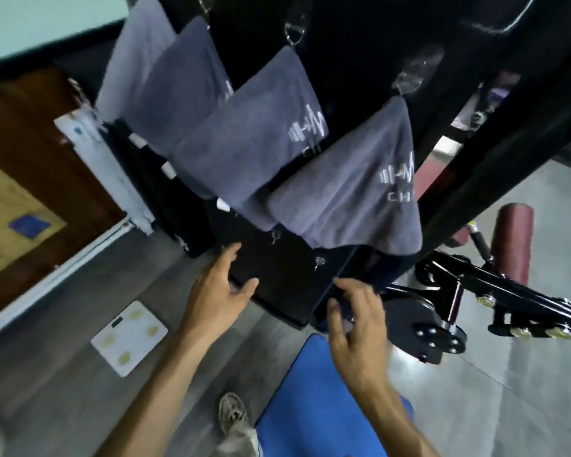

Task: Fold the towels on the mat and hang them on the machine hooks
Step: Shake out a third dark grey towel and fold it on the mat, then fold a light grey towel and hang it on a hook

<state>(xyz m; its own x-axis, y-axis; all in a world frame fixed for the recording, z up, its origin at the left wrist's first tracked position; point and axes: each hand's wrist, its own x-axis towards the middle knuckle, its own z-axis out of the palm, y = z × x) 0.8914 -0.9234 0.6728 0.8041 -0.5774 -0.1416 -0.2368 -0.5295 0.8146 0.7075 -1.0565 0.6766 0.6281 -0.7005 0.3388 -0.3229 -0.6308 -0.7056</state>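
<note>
Several folded grey towels hang in a row from metal hooks on the black machine [277, 282]. The nearest grey towel [353, 192] shows a white logo, and another logo towel [254, 143] hangs to its left. A metal hook [409, 77] sits above the nearest towel. My left hand [218, 288] is below the towels with relaxed fingers, holding nothing, close to the machine's black panel. My right hand [356, 321] hovers under the nearest towel, fingers loosely bent and empty. The blue mat [320, 407] lies on the floor beneath my right arm; no towel shows on its visible part.
A white bathroom scale [129, 338] lies on the grey floor at left. The machine's black lever arm [508, 298] and a maroon roller pad [511, 239] stick out at right. A wooden door [23, 179] is far left. My shoe [233, 415] stands beside the mat.
</note>
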